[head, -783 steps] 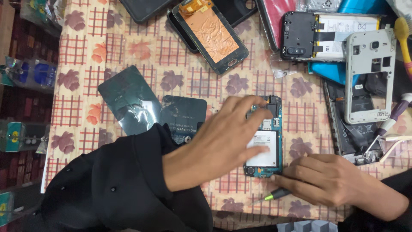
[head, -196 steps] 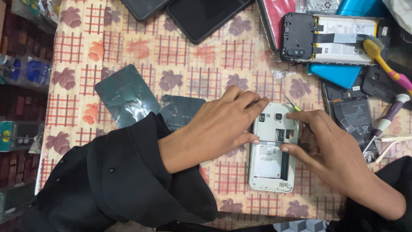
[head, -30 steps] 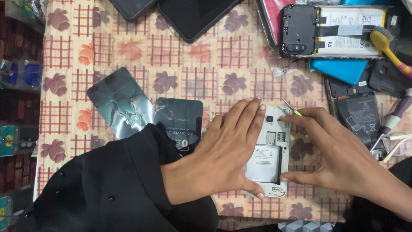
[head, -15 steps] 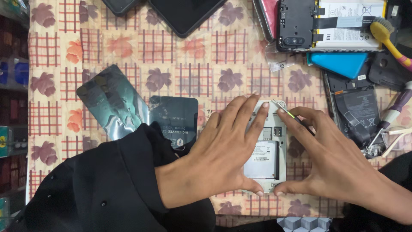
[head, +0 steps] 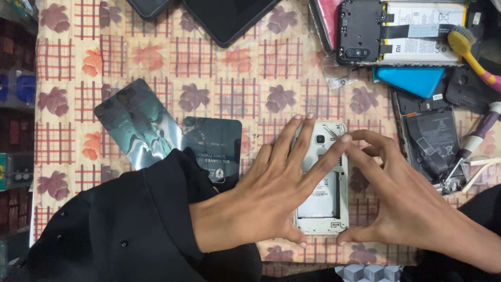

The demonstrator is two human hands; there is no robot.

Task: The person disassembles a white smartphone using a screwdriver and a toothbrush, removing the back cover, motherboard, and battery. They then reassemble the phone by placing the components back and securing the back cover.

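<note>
A white phone body [head: 323, 201] lies back-up on the patterned tablecloth [head: 156, 57], its battery bay bare and its camera lens at the top. My left hand [head: 263, 196] lies across its left side, fingers spread over the upper half and thumb at the bottom left corner. My right hand [head: 404, 201] frames the right side. Its index fingertip rests on the upper right edge and its thumb on the bottom right corner. Both hands press on the phone.
Two dark glossy sleeves [head: 138, 122] [head: 214, 146] lie left of the phone. At the top right are an opened black phone [head: 402, 31], a yellow brush [head: 469, 47] and a blue piece [head: 409, 81]. A black back cover [head: 433, 141] and a screwdriver [head: 480, 136] lie right.
The white frame, earlier lying at the right, now sits on the phone under my hands. In the last second my fingers spread out and flattened around the phone's edges.
</note>
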